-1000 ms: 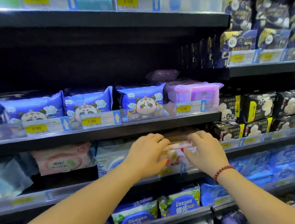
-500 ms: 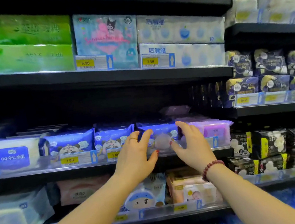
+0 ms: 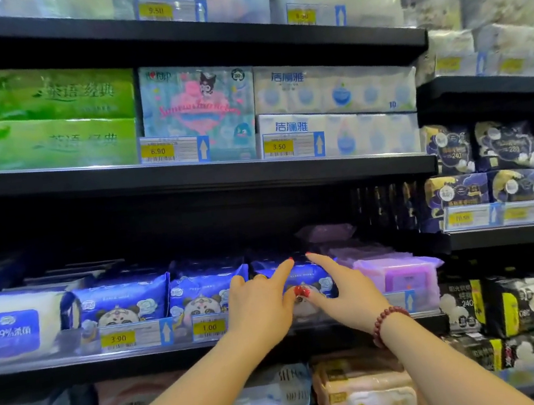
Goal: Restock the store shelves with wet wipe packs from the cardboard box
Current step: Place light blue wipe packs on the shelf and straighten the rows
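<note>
Left hand (image 3: pixel 259 307), right hand (image 3: pixel 349 293), forefingers (image 3: pixel 282 271) extended
</note>
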Demonstrator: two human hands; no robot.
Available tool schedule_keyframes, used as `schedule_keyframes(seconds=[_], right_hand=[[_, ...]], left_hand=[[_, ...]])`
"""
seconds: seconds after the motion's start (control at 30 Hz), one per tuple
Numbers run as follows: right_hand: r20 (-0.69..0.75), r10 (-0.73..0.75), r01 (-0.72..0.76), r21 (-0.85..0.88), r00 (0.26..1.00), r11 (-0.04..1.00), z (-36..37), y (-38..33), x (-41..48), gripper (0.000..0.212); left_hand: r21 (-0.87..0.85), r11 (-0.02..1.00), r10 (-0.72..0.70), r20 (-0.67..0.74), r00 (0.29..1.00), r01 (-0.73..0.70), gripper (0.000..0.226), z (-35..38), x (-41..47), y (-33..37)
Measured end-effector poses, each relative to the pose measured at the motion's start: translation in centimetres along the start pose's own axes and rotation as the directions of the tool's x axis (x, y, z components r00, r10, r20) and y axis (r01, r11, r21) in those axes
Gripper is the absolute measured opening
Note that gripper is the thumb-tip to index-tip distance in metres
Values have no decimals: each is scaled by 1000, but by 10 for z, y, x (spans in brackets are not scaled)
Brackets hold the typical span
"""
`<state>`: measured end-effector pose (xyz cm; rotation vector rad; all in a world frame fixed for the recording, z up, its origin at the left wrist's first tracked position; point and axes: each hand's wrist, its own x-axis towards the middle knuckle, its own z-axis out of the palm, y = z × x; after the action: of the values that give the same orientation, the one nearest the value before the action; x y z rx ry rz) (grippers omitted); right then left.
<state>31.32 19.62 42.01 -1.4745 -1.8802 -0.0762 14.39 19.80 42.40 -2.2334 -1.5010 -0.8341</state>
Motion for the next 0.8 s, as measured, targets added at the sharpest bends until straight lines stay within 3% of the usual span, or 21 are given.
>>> schedule_keyframes(seconds=[0.27, 0.4, 0.67, 0.73, 0.8], right_hand=[[9, 12, -12, -6, 1000, 1000, -4, 11, 2, 53], [11, 35, -34, -32, 999, 999, 1, 7, 3, 49], [6, 114, -114, -7, 993, 993, 4, 0, 2, 48], [-36, 135, -137, -64, 990, 988, 2, -6, 0, 55], [-178, 135, -172, -210, 975, 963, 2, -17, -5, 64]], left_hand=[[32, 1000, 3, -29, 1000, -2, 51, 15, 4, 13], [-60, 998, -1, -35, 999, -2, 52, 15, 3, 5], [-87, 996, 33, 37, 999, -29, 57, 7, -1, 0], [-168, 984, 68, 36, 997, -61, 60, -3, -7, -7], [-228, 970, 88, -12, 996, -88, 55, -17, -16, -19]])
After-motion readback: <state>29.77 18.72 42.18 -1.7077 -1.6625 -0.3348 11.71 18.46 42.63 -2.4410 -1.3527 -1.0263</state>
